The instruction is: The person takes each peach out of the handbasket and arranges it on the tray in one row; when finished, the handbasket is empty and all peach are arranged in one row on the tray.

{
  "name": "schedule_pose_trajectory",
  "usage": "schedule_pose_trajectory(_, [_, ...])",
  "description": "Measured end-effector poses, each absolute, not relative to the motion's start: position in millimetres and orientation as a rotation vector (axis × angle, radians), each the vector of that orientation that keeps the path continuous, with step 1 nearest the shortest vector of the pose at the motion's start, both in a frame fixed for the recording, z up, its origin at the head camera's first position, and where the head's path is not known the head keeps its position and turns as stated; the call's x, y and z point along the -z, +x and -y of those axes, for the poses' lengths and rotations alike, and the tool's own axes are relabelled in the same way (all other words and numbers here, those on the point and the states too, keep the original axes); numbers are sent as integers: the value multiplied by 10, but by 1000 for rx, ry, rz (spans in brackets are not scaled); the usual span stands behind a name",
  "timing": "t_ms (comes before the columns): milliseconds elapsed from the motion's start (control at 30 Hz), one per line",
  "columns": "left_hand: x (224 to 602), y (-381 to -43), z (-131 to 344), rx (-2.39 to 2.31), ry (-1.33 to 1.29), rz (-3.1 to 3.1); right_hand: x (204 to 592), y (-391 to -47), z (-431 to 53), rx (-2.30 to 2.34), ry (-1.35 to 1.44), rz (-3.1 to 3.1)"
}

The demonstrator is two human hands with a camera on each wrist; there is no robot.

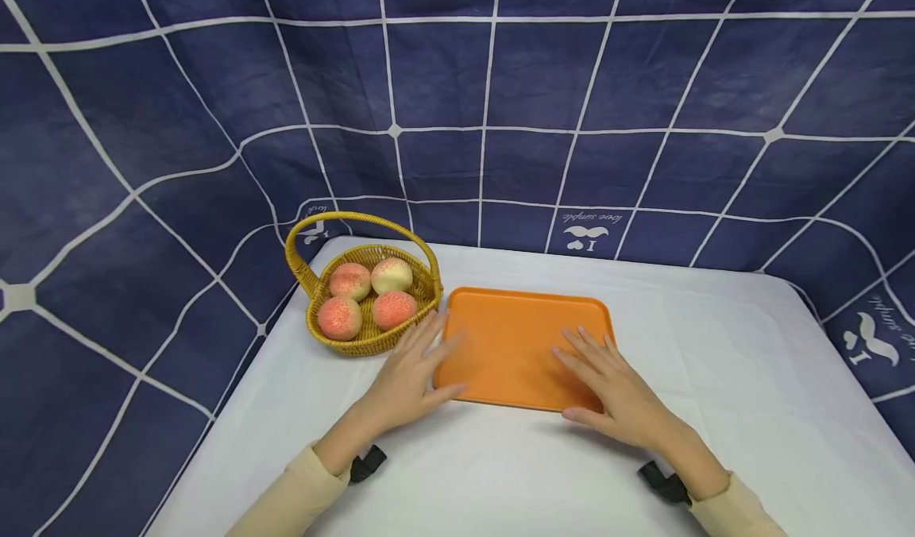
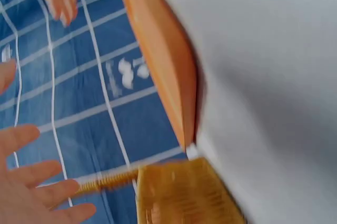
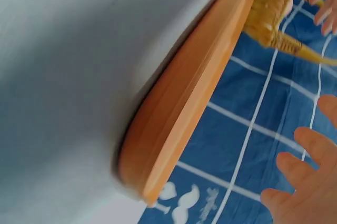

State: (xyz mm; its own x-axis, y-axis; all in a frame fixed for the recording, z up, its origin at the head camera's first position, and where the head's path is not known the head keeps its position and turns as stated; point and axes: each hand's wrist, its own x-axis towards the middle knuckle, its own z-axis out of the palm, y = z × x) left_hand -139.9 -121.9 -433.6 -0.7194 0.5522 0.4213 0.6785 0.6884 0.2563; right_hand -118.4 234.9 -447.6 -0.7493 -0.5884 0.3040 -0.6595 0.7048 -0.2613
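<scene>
An orange rectangular tray (image 1: pixel 518 346) lies on the white table, with a hand over each of its near corners. My left hand (image 1: pixel 411 378) has its fingers spread, overlapping the tray's left edge and near the basket's rim in the head view. My right hand (image 1: pixel 618 390), also spread, is over the tray's right side. Neither hand holds anything. A yellow wicker basket (image 1: pixel 357 348) with an arched handle stands left of the tray. Inside it lie several peaches (image 1: pixel 393 310), pinkish red, one paler. The left wrist view shows the tray's side (image 2: pixel 168 61) and the basket blurred below.
A white cloth (image 1: pixel 493 473) covers the table. Behind and on both sides hangs a navy curtain (image 1: pixel 543 76) with white grid lines, meeting the table's back edge just beyond the basket. Black straps (image 1: pixel 368 464) sit at both wrists.
</scene>
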Motion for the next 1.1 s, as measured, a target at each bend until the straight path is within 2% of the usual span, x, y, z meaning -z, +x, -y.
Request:
schedule_pose_trajectory(233, [4207, -1623, 1554, 924, -558, 2533, 4543, -1286, -2581, -863, 801, 2731])
schedule_pose_trajectory(367, [4167, -1751, 1722, 1064, -408, 2550, 4626, -1342, -2727, -1058, 644, 2733])
schedule_pose_trajectory(767, [4254, -2001, 1897, 1232, -304, 2679, 4813, -1439, -2994, -1388, 475, 2681])
schedule_pose_trajectory(1100, [4337, -2149, 1913, 1274, -241, 2800, 4985, -1455, -3082, -1432, 375, 2708])
